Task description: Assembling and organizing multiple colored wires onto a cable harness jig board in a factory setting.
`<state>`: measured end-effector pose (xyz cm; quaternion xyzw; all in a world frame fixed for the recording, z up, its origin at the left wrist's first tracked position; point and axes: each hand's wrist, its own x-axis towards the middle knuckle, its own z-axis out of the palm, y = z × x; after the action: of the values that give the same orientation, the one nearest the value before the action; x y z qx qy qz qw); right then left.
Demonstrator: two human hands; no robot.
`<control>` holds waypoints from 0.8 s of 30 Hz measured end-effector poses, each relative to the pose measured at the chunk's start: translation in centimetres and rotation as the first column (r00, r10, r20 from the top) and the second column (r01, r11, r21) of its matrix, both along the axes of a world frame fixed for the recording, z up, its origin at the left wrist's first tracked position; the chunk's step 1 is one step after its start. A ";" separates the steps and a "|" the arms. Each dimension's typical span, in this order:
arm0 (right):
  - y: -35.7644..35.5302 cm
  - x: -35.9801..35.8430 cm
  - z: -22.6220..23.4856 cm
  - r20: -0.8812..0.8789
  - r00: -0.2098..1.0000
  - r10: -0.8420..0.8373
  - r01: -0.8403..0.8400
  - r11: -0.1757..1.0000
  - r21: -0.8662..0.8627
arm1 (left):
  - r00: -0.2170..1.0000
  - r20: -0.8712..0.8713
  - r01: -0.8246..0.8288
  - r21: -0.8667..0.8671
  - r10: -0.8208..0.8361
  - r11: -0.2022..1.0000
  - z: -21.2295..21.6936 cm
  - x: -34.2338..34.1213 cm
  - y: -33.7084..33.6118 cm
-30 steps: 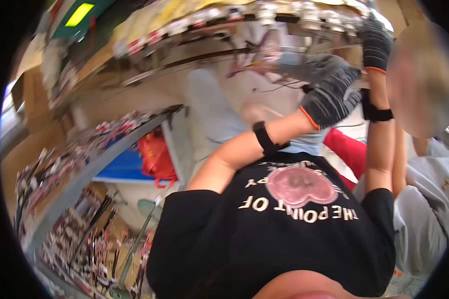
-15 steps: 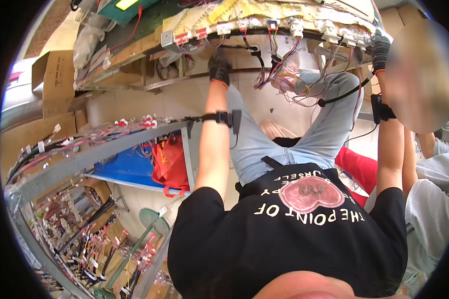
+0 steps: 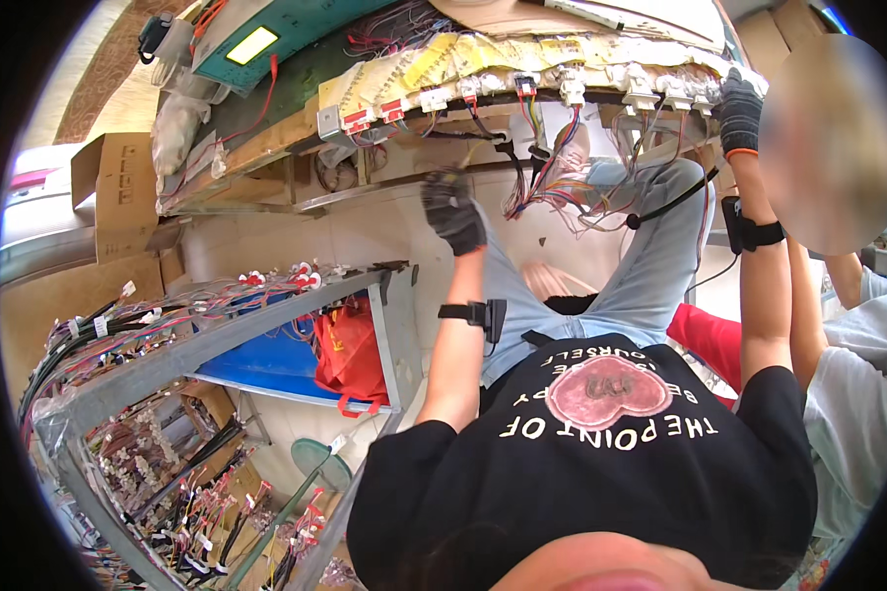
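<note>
A wiring board (image 3: 562, 59) with a row of white connectors (image 3: 434, 98) and hanging coloured wires (image 3: 552, 177) stretches across the top. My left hand (image 3: 453, 209), in a dark glove, hangs below the board with curled fingers beside a thin wire; whether it grips the wire is unclear. My right hand (image 3: 739, 108), also gloved, reaches up to the board's right end with its fingers on a white connector (image 3: 705, 94). Both wrists wear black bands. My black printed shirt (image 3: 611, 443) fills the lower middle.
A grey metal rack (image 3: 217, 340) draped with wire harnesses stands at the left, with a red bag (image 3: 350, 355) and a blue tray (image 3: 261, 364) behind it. A cardboard box (image 3: 118, 192) sits at upper left. Another person (image 3: 857, 374) stands close on the right.
My left hand has come down from the board's connectors to below the board. My right hand stays at the board's right end. The view has tilted slightly.
</note>
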<state>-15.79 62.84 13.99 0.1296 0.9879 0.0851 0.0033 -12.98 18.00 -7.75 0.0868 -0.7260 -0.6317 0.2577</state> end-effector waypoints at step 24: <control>-2.2 -1.0 -0.3 -0.001 1.000 0.001 -0.001 1.000 -0.003 | 0.993 -0.071 -0.114 -0.458 0.091 0.882 12.7 -3.0 7.2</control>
<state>-16.81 60.64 13.68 0.1293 0.9881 0.0836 0.0028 -16.00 25.17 4.92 0.0464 -0.8432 -0.4288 0.3210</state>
